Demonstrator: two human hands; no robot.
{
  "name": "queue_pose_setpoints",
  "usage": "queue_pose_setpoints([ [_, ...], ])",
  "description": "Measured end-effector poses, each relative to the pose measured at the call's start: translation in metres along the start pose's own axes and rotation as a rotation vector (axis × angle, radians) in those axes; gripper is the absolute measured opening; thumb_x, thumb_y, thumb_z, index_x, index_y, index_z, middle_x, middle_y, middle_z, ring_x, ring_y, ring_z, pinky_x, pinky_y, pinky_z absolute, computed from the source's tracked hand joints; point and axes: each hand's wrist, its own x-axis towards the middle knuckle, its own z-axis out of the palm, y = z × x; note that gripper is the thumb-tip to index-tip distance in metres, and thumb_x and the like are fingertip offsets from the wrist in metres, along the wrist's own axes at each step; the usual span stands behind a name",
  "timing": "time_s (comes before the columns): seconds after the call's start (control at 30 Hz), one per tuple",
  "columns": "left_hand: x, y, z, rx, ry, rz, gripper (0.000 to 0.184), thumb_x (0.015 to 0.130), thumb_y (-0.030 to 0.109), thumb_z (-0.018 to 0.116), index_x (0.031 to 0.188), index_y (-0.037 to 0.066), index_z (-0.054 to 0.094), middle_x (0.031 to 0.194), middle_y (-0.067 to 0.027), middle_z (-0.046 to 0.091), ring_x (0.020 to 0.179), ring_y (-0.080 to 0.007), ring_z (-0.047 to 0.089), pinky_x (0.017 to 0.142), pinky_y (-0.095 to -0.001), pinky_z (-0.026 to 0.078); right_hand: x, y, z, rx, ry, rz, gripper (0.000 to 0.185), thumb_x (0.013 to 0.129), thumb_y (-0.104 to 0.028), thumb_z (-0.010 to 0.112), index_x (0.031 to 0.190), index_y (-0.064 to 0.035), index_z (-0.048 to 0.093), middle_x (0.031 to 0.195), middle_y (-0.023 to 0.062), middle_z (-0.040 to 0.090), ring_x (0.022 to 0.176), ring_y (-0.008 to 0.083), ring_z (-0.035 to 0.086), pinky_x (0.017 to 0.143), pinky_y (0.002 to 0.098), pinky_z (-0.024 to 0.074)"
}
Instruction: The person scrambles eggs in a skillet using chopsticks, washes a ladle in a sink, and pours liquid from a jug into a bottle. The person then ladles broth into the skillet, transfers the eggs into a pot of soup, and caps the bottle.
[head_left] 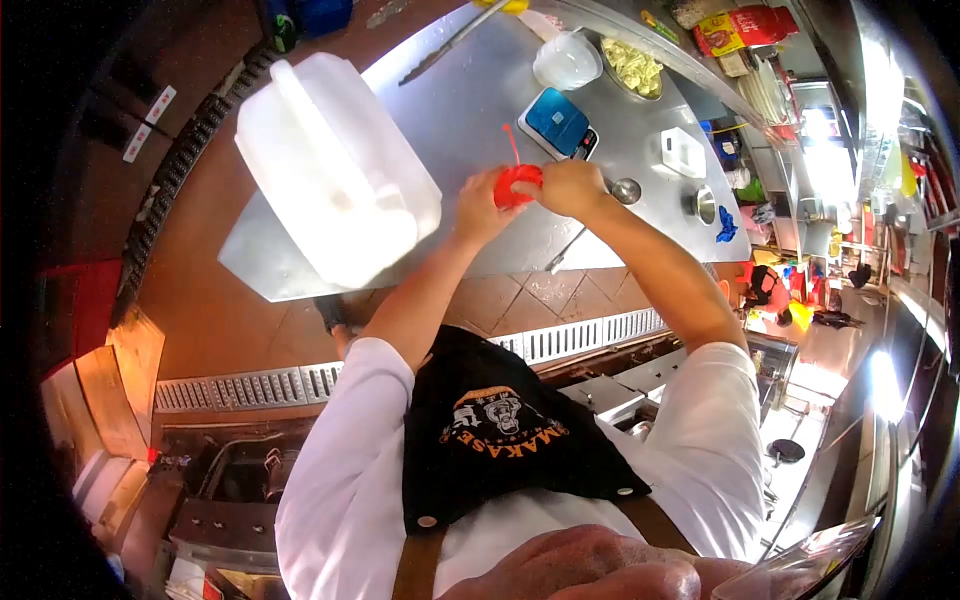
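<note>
Both my hands meet over the steel table [450, 120]. My left hand [482, 207] is closed around the left side of a bright red cap [516, 187]. From the other side, my right hand [572, 188] grips the same cap with its fingers. A thin red strip [511, 145] sticks up from it. Left of my hands stands a big white plastic jug [335, 170]; its mouth cannot be made out. Just beyond my right hand lies a digital scale with a blue top [557, 122]. A metal ladle [626, 191] lies beside my right wrist, partly covered by my forearm.
Farther back are a translucent tub [567, 62] and a bowl of pale yellow pieces [632, 68]. To the right sit a white square container [683, 152], a metal bowl [704, 205] and a crumpled blue item [727, 224]. Another person [770, 290] is in the background.
</note>
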Motion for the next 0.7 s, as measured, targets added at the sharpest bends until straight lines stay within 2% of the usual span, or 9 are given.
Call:
queue_pose_setpoints([
  [0.03,0.0,-0.001,0.0,-0.003,-0.001,0.008,0.063,0.059,0.025,0.083,0.114,0.009,0.056,0.107,-0.0109,0.061,0.095,-0.0344,0.056,0.082,-0.0432,0.046,-0.001,0.003,0.004,0.0,0.005,0.007,0.059,0.075,-0.054,0.064,0.116,-0.013,0.055,0.092,0.0144,0.066,0.088,0.0308,0.065,0.073,0.0416,0.0525],
  [0.1,0.0,-0.004,0.004,0.03,0.011,-0.004,0.06,0.059,0.023,0.082,0.11,0.01,0.056,0.104,-0.0106,0.061,0.094,-0.0341,0.056,0.08,-0.0435,0.046,-0.006,0.01,0.021,0.139,0.465,-0.277,0.058,0.075,-0.055,0.064,0.113,-0.0124,0.056,0.088,0.0147,0.067,0.086,0.0318,0.066,0.072,0.0422,0.0527],
  [0.13,0.002,-0.005,0.007,0.019,0.004,0.013,0.06,0.059,0.023,0.082,0.11,0.01,0.056,0.104,-0.0106,0.061,0.094,-0.0341,0.056,0.08,-0.0435,0.046,-0.005,0.01,0.024,0.081,0.498,-0.316,0.063,0.075,-0.059,0.062,0.109,-0.0058,0.057,0.084,0.0156,0.067,0.077,0.0334,0.066,0.069,0.0441,0.0524],
  [0.17,0.002,-0.005,0.007,-0.014,0.054,0.068,0.058,0.059,0.021,0.082,0.11,0.01,0.056,0.103,-0.0103,0.061,0.094,-0.0338,0.056,0.079,-0.0435,0.046,-0.005,0.006,0.022,0.083,0.501,-0.288,0.063,0.075,-0.059,0.062,0.109,-0.0058,0.057,0.084,0.0156,0.067,0.077,0.0334,0.066,0.069,0.0441,0.0524],
  [0.23,0.001,-0.003,0.008,-0.061,0.081,0.138,0.057,0.059,0.019,0.081,0.109,0.01,0.056,0.102,-0.0101,0.061,0.093,-0.0335,0.057,0.078,-0.0435,0.046,0.001,-0.003,0.017,0.105,0.148,0.023,0.061,0.074,-0.053,0.066,0.112,-0.0066,0.053,0.092,0.0168,0.066,0.083,0.0328,0.066,0.072,0.0435,0.0523],
  [0.27,0.002,0.0,0.006,-0.059,0.071,0.124,0.057,0.059,0.018,0.081,0.109,0.01,0.056,0.102,-0.0099,0.061,0.093,-0.0333,0.057,0.078,-0.0432,0.046,0.004,-0.004,0.016,0.149,0.112,0.106,0.058,0.073,-0.051,0.068,0.108,-0.0067,0.053,0.092,0.0183,0.066,0.084,0.0329,0.066,0.072,0.0434,0.052],
  [0.53,-0.007,-0.012,0.015,-0.056,0.006,0.061,0.061,0.058,0.019,0.082,0.112,0.01,0.055,0.103,-0.0096,0.061,0.096,-0.032,0.057,0.082,-0.045,0.044,-0.002,0.0,0.039,0.274,0.234,0.049,0.053,0.07,-0.039,0.073,0.106,-0.0068,0.053,0.09,0.0178,0.065,0.083,0.0359,0.064,0.072,0.0447,0.0511],
  [0.63,-0.026,-0.023,0.028,-0.039,0.001,0.05,0.074,0.058,0.016,0.082,0.123,0.009,0.048,0.114,-0.0135,0.056,0.102,-0.035,0.054,0.087,-0.0451,0.043,-0.01,0.0,0.054,0.425,0.379,0.019,0.054,0.072,-0.042,0.072,0.11,-0.0083,0.052,0.098,0.017,0.064,0.092,0.0354,0.062,0.081,0.0439,0.0486],
  [0.7,-0.042,-0.017,0.021,-0.108,0.049,-0.116,0.093,0.06,0.02,0.082,0.138,0.012,0.031,0.135,-0.0147,0.039,0.121,-0.0379,0.042,0.101,-0.0459,0.036,-0.018,-0.006,0.05,0.442,0.424,0.024,0.063,0.072,-0.041,0.073,0.121,-0.0088,0.05,0.099,0.0167,0.064,0.094,0.0342,0.062,0.083,0.043,0.049],
])
